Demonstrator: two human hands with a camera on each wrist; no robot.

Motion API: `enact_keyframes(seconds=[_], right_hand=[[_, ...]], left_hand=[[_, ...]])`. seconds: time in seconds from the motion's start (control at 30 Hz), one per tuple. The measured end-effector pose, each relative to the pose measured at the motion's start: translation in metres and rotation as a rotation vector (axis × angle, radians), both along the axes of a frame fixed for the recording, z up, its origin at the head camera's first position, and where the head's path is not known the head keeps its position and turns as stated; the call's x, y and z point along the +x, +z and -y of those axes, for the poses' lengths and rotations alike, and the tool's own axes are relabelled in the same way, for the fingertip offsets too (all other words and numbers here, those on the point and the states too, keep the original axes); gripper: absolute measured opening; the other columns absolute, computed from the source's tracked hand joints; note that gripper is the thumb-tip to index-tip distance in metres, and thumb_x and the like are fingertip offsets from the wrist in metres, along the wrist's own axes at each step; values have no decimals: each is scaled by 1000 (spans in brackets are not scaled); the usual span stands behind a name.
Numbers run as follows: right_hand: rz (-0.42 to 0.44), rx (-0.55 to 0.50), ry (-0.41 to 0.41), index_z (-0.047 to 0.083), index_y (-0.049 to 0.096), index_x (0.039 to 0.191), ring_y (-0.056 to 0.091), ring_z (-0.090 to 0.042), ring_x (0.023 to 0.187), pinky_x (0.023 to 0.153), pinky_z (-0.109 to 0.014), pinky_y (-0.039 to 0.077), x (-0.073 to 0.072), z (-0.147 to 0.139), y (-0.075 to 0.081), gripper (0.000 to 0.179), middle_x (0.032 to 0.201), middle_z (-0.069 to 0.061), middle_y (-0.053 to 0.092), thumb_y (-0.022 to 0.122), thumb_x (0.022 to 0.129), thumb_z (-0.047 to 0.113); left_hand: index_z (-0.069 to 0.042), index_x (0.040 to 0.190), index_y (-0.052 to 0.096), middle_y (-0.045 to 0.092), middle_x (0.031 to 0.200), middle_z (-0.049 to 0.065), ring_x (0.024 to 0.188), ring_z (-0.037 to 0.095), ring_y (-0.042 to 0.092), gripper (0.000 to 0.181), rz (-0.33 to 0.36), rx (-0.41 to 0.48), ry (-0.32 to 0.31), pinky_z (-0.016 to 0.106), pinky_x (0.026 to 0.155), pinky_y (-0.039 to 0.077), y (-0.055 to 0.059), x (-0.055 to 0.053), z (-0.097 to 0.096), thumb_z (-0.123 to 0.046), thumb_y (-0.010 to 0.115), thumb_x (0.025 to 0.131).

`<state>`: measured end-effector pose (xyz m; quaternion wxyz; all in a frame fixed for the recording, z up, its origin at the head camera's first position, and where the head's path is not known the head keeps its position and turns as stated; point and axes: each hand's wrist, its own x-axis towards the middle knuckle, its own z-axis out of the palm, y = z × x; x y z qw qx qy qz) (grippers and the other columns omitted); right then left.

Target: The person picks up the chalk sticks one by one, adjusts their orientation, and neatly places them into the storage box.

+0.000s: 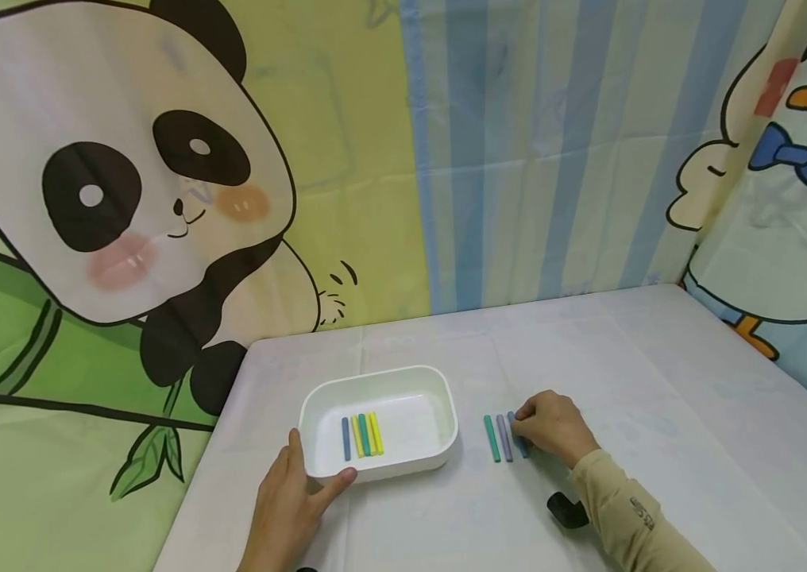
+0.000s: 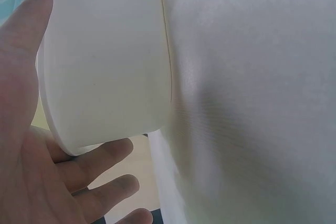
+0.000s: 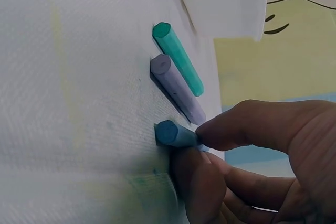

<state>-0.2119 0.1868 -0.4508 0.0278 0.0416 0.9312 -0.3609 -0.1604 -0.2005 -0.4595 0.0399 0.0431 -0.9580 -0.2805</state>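
My right hand (image 1: 556, 427) pinches a blue chalk stick (image 3: 176, 134) between thumb and fingers, at the table surface. Beside it on the cloth lie a purple chalk stick (image 3: 177, 87) and a green chalk stick (image 3: 179, 59), roughly parallel. A shallow white box (image 1: 411, 463) stands to their left, with blue, yellow and green chalk sticks (image 1: 364, 434) lying side by side in its left half. Around the box's near left corner, my left hand (image 1: 287, 496) rests with thumb and fingers spread, thumb at the near side and fingers along the left end.
A white cloth (image 1: 446, 524) covers the table. A small black object (image 1: 567, 510) is by the right sleeve. Printed curtains with a panda (image 1: 117, 199) and stripes hang behind the table's far edge, and another one hangs at the right.
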Motion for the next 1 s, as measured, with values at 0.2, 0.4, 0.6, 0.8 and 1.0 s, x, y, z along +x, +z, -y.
enact_keyframes(seconds=[0.2, 0.4, 0.6, 0.8, 1.0], right_hand=[[28, -61, -29, 0, 77, 104, 60, -16, 68, 60, -31, 51, -1, -5, -1, 25, 82, -2, 71, 73, 86, 18], [76, -172, -65, 1, 75, 109, 61, -17, 71, 63, -31, 52, -4, -12, -5, 29, 75, -2, 69, 74, 89, 22], [93, -295, -106, 3, 75, 112, 60, -18, 75, 67, -30, 51, -8, -15, -5, 32, 80, -3, 69, 73, 87, 23], [79, -424, -92, 2, 73, 116, 64, -18, 82, 72, -31, 55, -11, -11, 2, 34, 95, -6, 72, 73, 90, 24], [58, -525, -83, -3, 70, 120, 71, -19, 88, 79, -35, 58, -10, 1, 8, 41, 108, -11, 72, 75, 91, 26]], left_hand=[[5, 160, 6, 28, 159, 27, 144, 46, 31, 136, 35, 3, 11, 64, 113, 29, 0, -1, -1, -84, 63, 74], [2, 161, 3, 25, 162, 25, 146, 47, 27, 137, 45, 14, 21, 63, 114, 24, 1, 0, 0, -84, 64, 74], [2, 161, 6, 30, 159, 25, 144, 44, 32, 135, 33, 15, 18, 63, 113, 28, 1, 0, -1, -82, 67, 74], [3, 160, 8, 35, 155, 26, 140, 43, 37, 135, 28, 5, 15, 65, 112, 32, 1, 1, 0, -83, 64, 73], [5, 160, 7, 34, 156, 28, 141, 45, 36, 136, 32, 0, 20, 66, 111, 31, 0, 0, -1, -84, 64, 74]])
